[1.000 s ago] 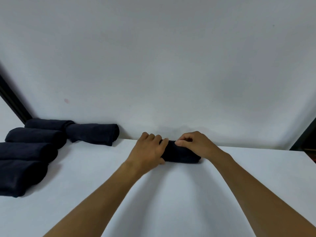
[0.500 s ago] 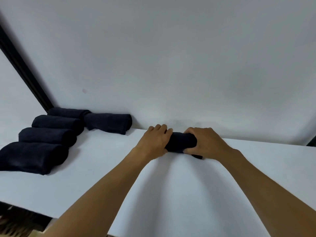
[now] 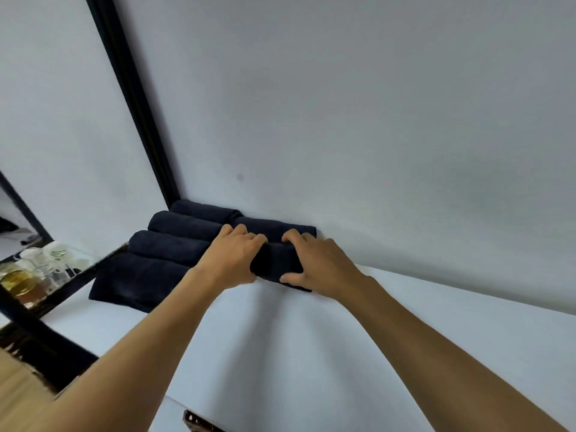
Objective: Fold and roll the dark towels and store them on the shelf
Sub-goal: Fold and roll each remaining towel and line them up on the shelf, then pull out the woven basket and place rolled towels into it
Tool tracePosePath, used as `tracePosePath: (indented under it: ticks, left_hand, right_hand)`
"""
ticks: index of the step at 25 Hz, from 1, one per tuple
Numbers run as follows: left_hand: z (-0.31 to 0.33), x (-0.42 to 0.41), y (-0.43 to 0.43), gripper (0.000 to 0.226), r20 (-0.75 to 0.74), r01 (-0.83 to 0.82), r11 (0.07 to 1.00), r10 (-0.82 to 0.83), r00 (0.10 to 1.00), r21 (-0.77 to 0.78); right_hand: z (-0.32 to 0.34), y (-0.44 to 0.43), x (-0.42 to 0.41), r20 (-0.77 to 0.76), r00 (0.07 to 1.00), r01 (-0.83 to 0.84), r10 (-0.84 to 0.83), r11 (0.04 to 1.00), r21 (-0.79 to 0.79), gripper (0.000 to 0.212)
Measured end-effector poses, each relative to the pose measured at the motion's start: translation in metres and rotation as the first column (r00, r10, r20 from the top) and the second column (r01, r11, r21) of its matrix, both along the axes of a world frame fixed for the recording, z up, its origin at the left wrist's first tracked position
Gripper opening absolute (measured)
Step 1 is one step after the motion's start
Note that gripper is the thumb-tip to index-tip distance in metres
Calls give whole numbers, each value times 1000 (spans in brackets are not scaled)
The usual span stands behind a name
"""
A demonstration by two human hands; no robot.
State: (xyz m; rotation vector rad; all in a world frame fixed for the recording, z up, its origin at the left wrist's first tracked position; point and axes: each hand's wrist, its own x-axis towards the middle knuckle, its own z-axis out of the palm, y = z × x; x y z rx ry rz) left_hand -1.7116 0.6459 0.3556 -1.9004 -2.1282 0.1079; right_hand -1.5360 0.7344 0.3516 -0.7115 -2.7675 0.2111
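White shelf [image 3: 311, 353] against pale wall [image 3: 343, 120], both hands' fingers [image 3: 249, 236] clasping rolled towel [image 3: 276, 263].

Rolled towel [image 3: 277, 263] mostly hidden under both hands

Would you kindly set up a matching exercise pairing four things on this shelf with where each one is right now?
Things:
1. held towel roll
2. left hand
3. right hand
4. nearest stored roll

Places:
A. gripping the roll's right end
B. at the shelf's front left
C. between both hands
D. gripping the roll's left end

Pairs: 1-C, 2-D, 3-A, 4-B
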Motion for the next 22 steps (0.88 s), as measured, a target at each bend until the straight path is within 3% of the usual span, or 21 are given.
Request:
tracePosePath:
  ticks: [5,9,13,16,19,22]
  left_hand:
    - [-24,-35,24,26,-83,-86,996,87,993,15]
    - [-35,-45,31,30,-121,-69,995,77,990,67]
    - [-56,-36,28,30,-94,-30,989,44,995,142]
    - [-61,-32,21,56,-66,-92,983,104,992,158]
    - [-53,-21,-3,71,51,-111,993,108,993,48]
    - [-47,3,-44,61,212,-61,994,40,977,95]
  right_hand:
    - [-36,13,-57,17,995,85,-101,908,409,48]
    - [-52,21,-70,-14,985,155,-169,863,480,45]
    - [-64,12,-74,-24,967,237,-255,852,466,50]
    - [-59,-7,-78,42,924,328,-379,846,421,59]
    - [-48,-38,-72,59,920,369,-388,907,204,65]
    - [-34,-88,-50,-27,942,335,-334,936,105,58]
